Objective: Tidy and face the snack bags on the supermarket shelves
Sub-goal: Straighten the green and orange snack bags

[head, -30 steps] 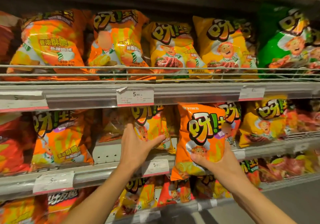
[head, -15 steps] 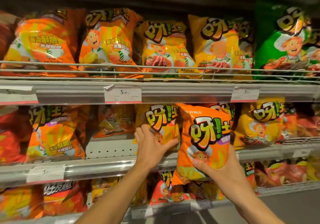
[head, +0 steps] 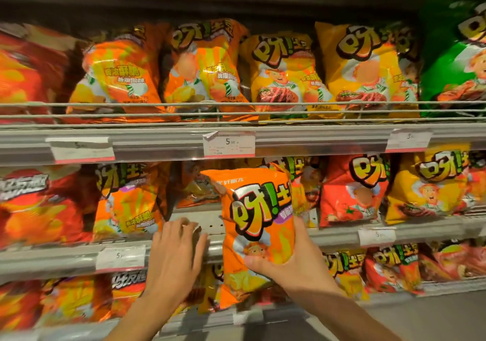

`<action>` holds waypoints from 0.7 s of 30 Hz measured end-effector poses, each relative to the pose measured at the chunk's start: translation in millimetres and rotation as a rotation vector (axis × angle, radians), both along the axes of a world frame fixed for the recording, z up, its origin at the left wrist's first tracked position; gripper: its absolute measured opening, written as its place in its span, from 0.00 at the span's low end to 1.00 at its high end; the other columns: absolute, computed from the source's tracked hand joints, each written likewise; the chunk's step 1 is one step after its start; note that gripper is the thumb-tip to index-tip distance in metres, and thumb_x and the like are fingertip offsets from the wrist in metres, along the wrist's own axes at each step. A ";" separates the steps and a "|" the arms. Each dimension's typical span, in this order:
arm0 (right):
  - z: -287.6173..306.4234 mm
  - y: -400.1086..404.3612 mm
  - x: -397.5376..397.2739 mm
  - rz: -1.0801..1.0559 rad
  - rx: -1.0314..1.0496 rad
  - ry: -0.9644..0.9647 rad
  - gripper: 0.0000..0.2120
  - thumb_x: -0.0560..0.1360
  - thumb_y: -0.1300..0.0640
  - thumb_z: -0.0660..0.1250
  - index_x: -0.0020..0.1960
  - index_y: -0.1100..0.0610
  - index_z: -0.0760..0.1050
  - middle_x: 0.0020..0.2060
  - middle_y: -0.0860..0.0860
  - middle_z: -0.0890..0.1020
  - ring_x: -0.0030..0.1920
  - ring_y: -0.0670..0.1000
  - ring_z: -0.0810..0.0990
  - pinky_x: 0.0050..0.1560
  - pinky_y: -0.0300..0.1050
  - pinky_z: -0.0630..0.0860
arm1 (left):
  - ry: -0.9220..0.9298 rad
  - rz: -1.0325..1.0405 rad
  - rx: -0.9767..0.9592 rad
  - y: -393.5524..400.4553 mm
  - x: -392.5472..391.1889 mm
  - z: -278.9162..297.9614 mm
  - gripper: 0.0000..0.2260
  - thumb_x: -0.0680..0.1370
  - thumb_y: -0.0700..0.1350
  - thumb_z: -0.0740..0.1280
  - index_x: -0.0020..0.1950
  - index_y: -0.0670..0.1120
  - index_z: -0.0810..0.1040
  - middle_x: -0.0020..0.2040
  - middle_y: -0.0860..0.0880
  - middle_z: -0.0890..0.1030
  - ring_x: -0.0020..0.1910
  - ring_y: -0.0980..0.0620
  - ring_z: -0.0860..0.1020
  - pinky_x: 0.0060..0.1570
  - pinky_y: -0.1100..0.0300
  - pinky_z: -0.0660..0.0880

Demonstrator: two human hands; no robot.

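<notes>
My right hand [head: 294, 264] grips an orange snack bag [head: 255, 225] by its lower right side and holds it upright in front of the middle shelf [head: 339, 236]. My left hand [head: 176, 251] is at the shelf's front edge, just left of the bag, fingers loosely spread over a gap with nothing in them. Behind the gap a bag lies flat and dim [head: 197, 188]. An orange bag [head: 128, 201] stands to the left of the gap, and a red bag [head: 352, 190] and a yellow bag [head: 426, 185] stand to the right.
The upper shelf carries orange [head: 205, 67], yellow [head: 284, 74] and green bags [head: 452, 59] behind a wire rail [head: 236, 109]. Price tags [head: 228, 144] hang on the shelf edges. More bags fill the lower shelf [head: 389, 269]. Grey floor shows at the bottom right.
My left hand has let go of the yellow bag and dropped to the shelf edge. The right hand has carried the orange bag leftward toward the gap. The view has shifted.
</notes>
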State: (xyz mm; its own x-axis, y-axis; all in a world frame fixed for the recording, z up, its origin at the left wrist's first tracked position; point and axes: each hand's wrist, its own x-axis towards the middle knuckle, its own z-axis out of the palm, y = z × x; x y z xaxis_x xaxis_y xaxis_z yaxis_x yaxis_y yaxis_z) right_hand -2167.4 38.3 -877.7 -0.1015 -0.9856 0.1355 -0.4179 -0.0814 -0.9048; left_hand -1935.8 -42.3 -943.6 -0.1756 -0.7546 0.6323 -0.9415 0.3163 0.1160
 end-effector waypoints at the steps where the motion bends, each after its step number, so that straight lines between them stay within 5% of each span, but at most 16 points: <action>1: 1.6 -6.7 10.5 0.017 0.019 0.009 0.49 0.52 0.32 0.80 0.69 0.35 0.64 0.60 0.36 0.79 0.61 0.42 0.78 0.63 0.48 0.76 | -0.062 0.009 -0.034 4.2 12.6 -3.3 0.19 0.81 0.54 0.53 0.55 0.47 0.79 0.51 0.50 0.75 0.50 0.46 0.74 0.48 0.51 0.68; 8: 11.6 -69.2 74.9 -0.071 0.007 0.111 0.51 0.57 0.32 0.80 0.72 0.45 0.61 0.63 0.48 0.77 0.64 0.55 0.77 0.63 0.58 0.75 | -0.255 -0.037 0.016 16.1 40.8 -8.3 0.21 0.71 0.49 0.71 0.62 0.42 0.77 0.58 0.45 0.75 0.56 0.43 0.75 0.54 0.47 0.72; 13: 10.5 -104.6 87.2 -0.249 -0.007 0.180 0.50 0.59 0.29 0.78 0.68 0.53 0.61 0.63 0.55 0.76 0.64 0.60 0.75 0.62 0.59 0.74 | -0.092 -0.075 0.065 17.4 39.2 -7.3 0.19 0.79 0.50 0.59 0.68 0.44 0.71 0.59 0.49 0.75 0.59 0.47 0.74 0.58 0.50 0.72; 17: 1.2 -121.6 97.6 -0.295 0.015 0.234 0.56 0.61 0.27 0.75 0.75 0.57 0.57 0.70 0.57 0.71 0.71 0.60 0.70 0.69 0.57 0.69 | -0.062 -0.074 0.078 17.9 34.2 -7.0 0.17 0.79 0.49 0.60 0.66 0.45 0.70 0.58 0.49 0.73 0.57 0.47 0.73 0.54 0.51 0.74; 21: -9.8 -130.2 112.8 -0.229 0.100 0.271 0.54 0.61 0.26 0.74 0.74 0.57 0.59 0.69 0.57 0.71 0.69 0.59 0.72 0.64 0.55 0.73 | -0.046 -0.060 0.087 18.4 33.2 -4.1 0.16 0.79 0.48 0.66 0.65 0.46 0.71 0.58 0.50 0.73 0.57 0.48 0.72 0.52 0.53 0.74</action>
State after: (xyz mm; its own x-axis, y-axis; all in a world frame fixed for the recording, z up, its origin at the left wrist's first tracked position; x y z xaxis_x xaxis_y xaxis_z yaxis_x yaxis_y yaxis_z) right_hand -2054.6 -91.8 -887.5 -0.2945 -0.9513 0.0915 -0.6409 0.1256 -0.7573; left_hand -1902.6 -23.9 -947.7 -0.2488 -0.7938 0.5550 -0.9263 0.3624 0.1030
